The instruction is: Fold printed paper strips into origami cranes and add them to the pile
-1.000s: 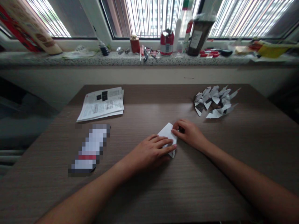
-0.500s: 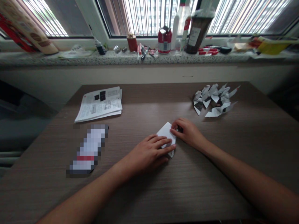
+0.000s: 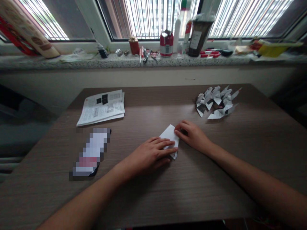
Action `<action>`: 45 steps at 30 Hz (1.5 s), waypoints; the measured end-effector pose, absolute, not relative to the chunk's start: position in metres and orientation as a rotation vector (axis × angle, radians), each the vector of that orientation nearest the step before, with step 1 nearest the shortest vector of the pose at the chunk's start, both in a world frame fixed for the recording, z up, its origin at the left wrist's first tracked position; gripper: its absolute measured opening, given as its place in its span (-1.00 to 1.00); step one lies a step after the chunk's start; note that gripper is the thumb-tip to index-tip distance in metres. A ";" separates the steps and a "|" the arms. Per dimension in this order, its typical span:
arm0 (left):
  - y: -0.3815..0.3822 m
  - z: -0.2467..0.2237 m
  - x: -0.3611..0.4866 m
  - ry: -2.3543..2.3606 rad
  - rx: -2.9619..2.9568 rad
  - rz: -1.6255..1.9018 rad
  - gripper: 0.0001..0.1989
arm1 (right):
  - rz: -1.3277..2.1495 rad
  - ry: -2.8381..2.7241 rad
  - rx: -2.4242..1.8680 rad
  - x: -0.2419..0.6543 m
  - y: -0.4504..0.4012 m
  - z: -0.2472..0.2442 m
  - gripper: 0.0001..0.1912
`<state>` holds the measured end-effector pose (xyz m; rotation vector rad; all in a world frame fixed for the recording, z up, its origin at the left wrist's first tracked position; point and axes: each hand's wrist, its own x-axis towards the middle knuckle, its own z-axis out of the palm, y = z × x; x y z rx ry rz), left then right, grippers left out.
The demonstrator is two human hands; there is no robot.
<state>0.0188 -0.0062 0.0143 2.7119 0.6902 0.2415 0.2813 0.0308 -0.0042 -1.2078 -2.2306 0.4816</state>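
Observation:
A small piece of folded white paper (image 3: 168, 132) lies on the brown table in front of me, its pointed top corner facing away. My left hand (image 3: 155, 151) rests on its lower left part with the fingers stretched out over it, hiding some of the folds. At the paper's right edge, my right hand (image 3: 189, 133) has thumb and index finger closed together on the border, the other fingers curled.
Several folded paper pieces (image 3: 217, 100) stand grouped at the table's back right. Printed sheets (image 3: 103, 108) lie stacked at the back left, with a blurred-out phone (image 3: 92, 151) nearer me. Along the windowsill (image 3: 129, 62) stand a red can (image 3: 166, 44), a dark cup (image 3: 199, 36) and other small items.
The view has shifted slightly. Both hands stay at the paper in nearly the same pose, and the paper lies as before.

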 end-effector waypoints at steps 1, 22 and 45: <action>-0.006 0.015 0.019 0.691 2.713 0.234 -0.52 | 0.452 -2.252 -1.186 0.284 0.028 -0.002 -0.89; -0.005 0.022 0.011 0.575 2.712 0.217 -0.48 | 0.369 -2.499 -1.047 0.303 -0.002 -0.013 -0.57; -0.011 0.021 0.021 0.717 2.774 0.211 -0.41 | 0.383 -2.605 -1.022 0.311 0.002 -0.013 -0.52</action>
